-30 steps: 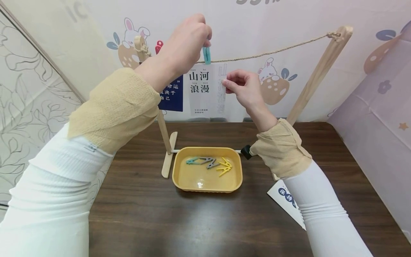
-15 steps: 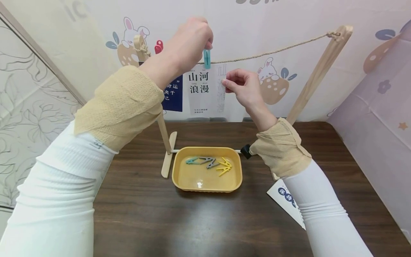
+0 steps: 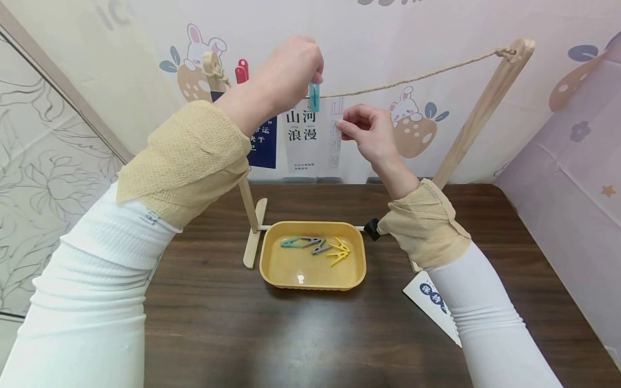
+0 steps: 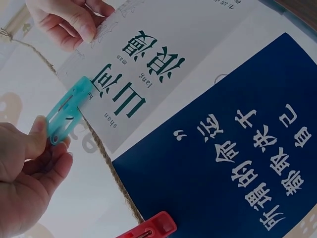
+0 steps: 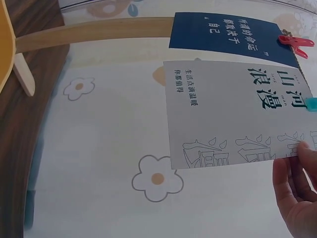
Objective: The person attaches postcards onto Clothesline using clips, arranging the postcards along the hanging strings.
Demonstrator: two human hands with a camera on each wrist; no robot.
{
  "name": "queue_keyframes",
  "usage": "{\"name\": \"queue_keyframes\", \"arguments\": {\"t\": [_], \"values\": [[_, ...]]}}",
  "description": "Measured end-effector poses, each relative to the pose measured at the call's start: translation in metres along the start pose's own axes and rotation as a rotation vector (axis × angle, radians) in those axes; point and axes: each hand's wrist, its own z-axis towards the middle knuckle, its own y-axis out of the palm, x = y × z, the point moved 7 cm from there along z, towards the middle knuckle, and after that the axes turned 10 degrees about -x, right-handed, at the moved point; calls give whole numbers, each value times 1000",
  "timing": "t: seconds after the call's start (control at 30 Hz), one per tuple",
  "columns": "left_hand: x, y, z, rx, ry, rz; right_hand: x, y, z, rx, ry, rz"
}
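Between thumb and fingers my left hand [image 3: 293, 70] pinches a teal clothespin [image 4: 69, 110], which sits over the twine line [image 4: 106, 158] and the top edge of a white card [image 5: 218, 114] printed with dark green characters. My right hand [image 3: 366, 129] pinches that card by its right edge, below the line. Left of it hangs a dark blue card [image 4: 223, 148] with white characters. A red clothespin [image 4: 151, 225] clips the blue card to the line.
Wooden posts [image 3: 477, 113] hold up the line at both ends. A yellow tray [image 3: 312, 280] below contains several clothespins [image 3: 339, 251] in teal, grey and yellow. Another white card [image 3: 429, 302] lies on the brown table [image 3: 310, 334], partly under the right forearm.
My left hand has lowered the teal clothespin down over the line and the card's top edge. The right hand stays in nearly the same place, pinching the card.
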Motion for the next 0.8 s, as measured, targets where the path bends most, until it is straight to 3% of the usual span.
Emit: {"name": "queue_keyframes", "arguments": {"t": [0.6, 0.8], "values": [[1, 8, -5, -102, -12, 26, 2, -2, -3, 12, -19, -5], [-2, 10, -4, -99, -7, 3, 2, -1, -3, -1, -18, -18]]}}
